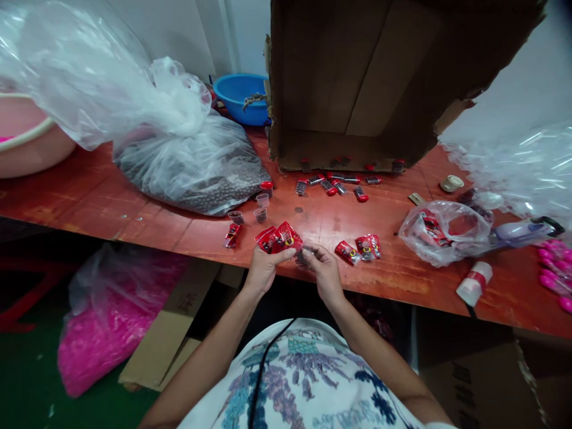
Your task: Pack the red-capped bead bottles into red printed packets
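Note:
My left hand (263,273) is closed on a few red printed packets (285,237), thumb on top, at the table's front edge. Beside it my right hand (327,273) pinches a small clear thing with dark contents (300,258); whether it belongs to a packet I cannot tell. Two filled red packets (358,248) lie just right of my hands. To the left is a bundle of red packets (232,235) with a yellow band. Behind it stand small clear cups (261,215), some with dark beads, and one cup with a red lid (266,188).
A large bag of dark beads (192,170) lies behind left, near a blue basin (243,98). Small red-capped containers (330,187) lie before an open cardboard box (357,71). A plastic bag with red packets (444,232) and a white roll (474,283) sit at right.

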{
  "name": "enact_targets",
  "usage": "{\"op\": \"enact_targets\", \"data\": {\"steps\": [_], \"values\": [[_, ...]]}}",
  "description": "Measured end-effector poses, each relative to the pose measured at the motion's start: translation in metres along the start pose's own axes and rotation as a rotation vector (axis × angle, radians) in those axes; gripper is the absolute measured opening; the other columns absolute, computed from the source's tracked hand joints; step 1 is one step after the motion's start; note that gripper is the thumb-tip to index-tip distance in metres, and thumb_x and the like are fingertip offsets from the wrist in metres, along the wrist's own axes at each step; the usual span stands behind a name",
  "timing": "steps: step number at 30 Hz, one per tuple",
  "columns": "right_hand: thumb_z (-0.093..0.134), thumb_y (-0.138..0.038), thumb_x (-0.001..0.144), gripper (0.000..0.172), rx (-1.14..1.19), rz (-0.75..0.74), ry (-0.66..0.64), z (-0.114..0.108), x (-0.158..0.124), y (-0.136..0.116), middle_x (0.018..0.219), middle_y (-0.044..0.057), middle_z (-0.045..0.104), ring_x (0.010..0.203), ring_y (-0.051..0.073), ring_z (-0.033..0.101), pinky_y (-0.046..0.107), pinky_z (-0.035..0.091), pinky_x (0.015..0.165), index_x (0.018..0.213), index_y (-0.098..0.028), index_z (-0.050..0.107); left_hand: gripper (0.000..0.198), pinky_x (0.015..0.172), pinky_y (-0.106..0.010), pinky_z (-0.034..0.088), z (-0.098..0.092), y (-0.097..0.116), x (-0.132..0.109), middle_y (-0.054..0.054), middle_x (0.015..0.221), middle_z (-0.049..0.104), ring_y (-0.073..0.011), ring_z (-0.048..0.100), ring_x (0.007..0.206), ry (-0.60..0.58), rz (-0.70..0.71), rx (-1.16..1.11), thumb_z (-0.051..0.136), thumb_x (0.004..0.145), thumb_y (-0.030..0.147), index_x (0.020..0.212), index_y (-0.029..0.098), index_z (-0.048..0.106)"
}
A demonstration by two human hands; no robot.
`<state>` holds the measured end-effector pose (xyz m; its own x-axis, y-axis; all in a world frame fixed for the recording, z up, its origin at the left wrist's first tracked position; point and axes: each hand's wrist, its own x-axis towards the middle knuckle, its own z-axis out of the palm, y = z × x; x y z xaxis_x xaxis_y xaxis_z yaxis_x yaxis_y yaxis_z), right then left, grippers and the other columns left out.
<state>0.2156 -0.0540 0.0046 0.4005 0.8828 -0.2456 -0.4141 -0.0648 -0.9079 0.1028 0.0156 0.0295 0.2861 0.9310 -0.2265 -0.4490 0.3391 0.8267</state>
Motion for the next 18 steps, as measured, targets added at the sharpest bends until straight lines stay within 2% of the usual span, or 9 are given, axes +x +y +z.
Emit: {"op": "enact_targets", "data": {"steps": [4,9,13,15,18], "values": [[0.07,-0.038,0.073,0.028,0.025,-0.032,0.054,0.0016,-0.0044,0.0015,0.083,0.0,0.069,0.065,0.013,0.064,0.026,0.053,0.058,0.094,-0.02,0.065,0.035,0.064,-0.025,0.052,0.0004,-0.0008,-0.0012,-0.003,0.075,0.071,-0.0158,0.065,0.067,0.003,-0.057,-0.004,0.082,0.047,0.006,0.079,0.013,0.068],[0.07,-0.036,0.072,0.027,-0.099,-0.127,0.113,0.0026,-0.0074,0.002,0.086,0.0,0.068,0.064,0.012,0.06,0.022,0.048,0.051,0.095,-0.022,0.064,0.028,0.045,-0.019,0.043,0.0024,-0.003,-0.002,-0.003,0.066,0.068,-0.0111,0.058,0.05,0.035,-0.091,0.005,0.083,0.049,0.011,0.072,0.012,0.067],[0.071,-0.035,0.071,0.026,-0.178,-0.197,0.116,0.0017,-0.0097,0.0021,0.082,-0.001,0.065,0.068,0.012,0.058,0.023,0.049,0.058,0.093,-0.022,0.065,0.027,0.041,-0.018,0.04,0.0032,-0.0049,-0.0006,-0.004,0.068,0.07,-0.0104,0.057,0.049,0.035,-0.073,0.034,0.084,0.049,0.015,0.071,0.012,0.068],[0.072,-0.035,0.071,0.027,-0.168,-0.182,0.1,0.0008,-0.0105,0.002,0.08,-0.002,0.064,0.066,0.011,0.058,0.023,0.05,0.059,0.093,-0.022,0.065,0.025,0.039,-0.017,0.038,0.0026,-0.0049,0.001,-0.004,0.068,0.07,-0.0105,0.058,0.05,0.021,-0.083,0.052,0.083,0.05,0.015,0.07,0.012,0.068],[0.07,-0.037,0.073,0.028,-0.086,-0.07,0.062,-0.0009,-0.011,0.0016,0.076,-0.002,0.065,0.057,0.011,0.058,0.023,0.051,0.052,0.095,-0.021,0.063,0.026,0.04,-0.016,0.039,0.0012,-0.0037,0.0033,-0.004,0.068,0.069,-0.0112,0.059,0.053,-0.012,-0.116,0.045,0.083,0.049,0.013,0.07,0.012,0.068]]}}
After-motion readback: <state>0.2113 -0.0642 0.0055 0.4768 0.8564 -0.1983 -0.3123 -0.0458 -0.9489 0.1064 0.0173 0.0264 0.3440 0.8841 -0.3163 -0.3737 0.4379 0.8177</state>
